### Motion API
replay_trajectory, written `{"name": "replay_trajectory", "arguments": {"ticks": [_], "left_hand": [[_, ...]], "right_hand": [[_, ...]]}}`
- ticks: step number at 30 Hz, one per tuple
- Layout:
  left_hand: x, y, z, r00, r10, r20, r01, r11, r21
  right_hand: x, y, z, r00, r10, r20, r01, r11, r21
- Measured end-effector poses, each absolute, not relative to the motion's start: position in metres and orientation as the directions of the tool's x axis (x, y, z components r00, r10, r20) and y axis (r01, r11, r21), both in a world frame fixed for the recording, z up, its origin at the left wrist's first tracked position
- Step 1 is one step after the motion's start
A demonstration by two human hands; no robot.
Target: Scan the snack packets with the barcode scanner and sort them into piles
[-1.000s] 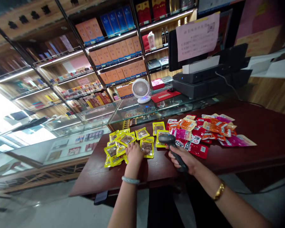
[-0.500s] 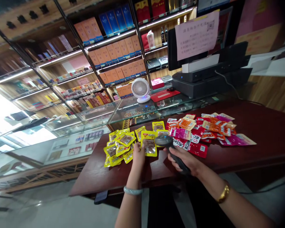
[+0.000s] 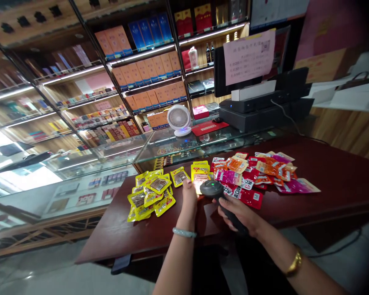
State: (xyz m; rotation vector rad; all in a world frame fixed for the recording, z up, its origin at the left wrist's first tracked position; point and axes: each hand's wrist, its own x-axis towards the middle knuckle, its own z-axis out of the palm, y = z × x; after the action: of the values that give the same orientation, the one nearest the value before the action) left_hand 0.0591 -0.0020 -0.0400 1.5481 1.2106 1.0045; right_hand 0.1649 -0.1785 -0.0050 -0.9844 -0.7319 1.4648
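My right hand [image 3: 238, 213] is wrapped round the handle of a black barcode scanner [image 3: 212, 188], whose head shows a small green light. In front of the scanner, bright light falls on a yellow snack packet [image 3: 199, 178], which my left hand [image 3: 189, 194] pinches at its edge. The scanner head hides part of this packet. To the left of my left hand lies a heap of yellow snack packets [image 3: 152, 194], with a single yellow packet [image 3: 180, 176] beside it. Red, orange and purple snack packets [image 3: 249, 174] are piled beyond my right hand.
The packets lie on a dark red-brown table [image 3: 110, 229]. Behind it stand a glass display counter [image 3: 160, 143], a white fan [image 3: 178, 119], a red mat [image 3: 209, 128] and a cash register with a monitor [image 3: 258, 110]. Shelves of boxed goods line the back wall.
My left hand has moved slightly right with the yellow packet, bringing it against the scanner head. The scanner's light has turned from blue to green, and bright light now shows on the packet.
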Motion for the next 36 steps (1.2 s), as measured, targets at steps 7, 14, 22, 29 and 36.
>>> {"name": "replay_trajectory", "arguments": {"ticks": [7, 14, 22, 29, 36], "left_hand": [[0.063, 0.002, -0.017, 0.326, 0.935, 0.141, 0.559, -0.311, 0.768], [0.033, 0.038, 0.0, 0.431, 0.832, 0.348, 0.813, -0.526, 0.251], [0.004, 0.028, -0.009, 0.633, 0.769, 0.091, 0.766, -0.639, 0.07], [-0.02, -0.006, 0.012, 0.402, 0.895, 0.196, 0.911, -0.412, 0.013], [-0.011, 0.018, 0.014, 0.297, 0.955, 0.001, 0.955, -0.297, 0.025]], "right_hand": [[0.171, -0.169, -0.018, 0.086, 0.981, -0.176, -0.617, -0.087, -0.782], [0.169, -0.164, -0.026, 0.025, 0.988, -0.154, -0.652, -0.1, -0.751], [0.172, -0.165, -0.029, 0.026, 0.989, -0.143, -0.662, -0.09, -0.744], [0.176, -0.166, -0.036, -0.019, 0.993, -0.112, -0.664, -0.097, -0.741], [0.176, -0.167, -0.039, -0.015, 0.994, -0.11, -0.674, -0.091, -0.733]]}}
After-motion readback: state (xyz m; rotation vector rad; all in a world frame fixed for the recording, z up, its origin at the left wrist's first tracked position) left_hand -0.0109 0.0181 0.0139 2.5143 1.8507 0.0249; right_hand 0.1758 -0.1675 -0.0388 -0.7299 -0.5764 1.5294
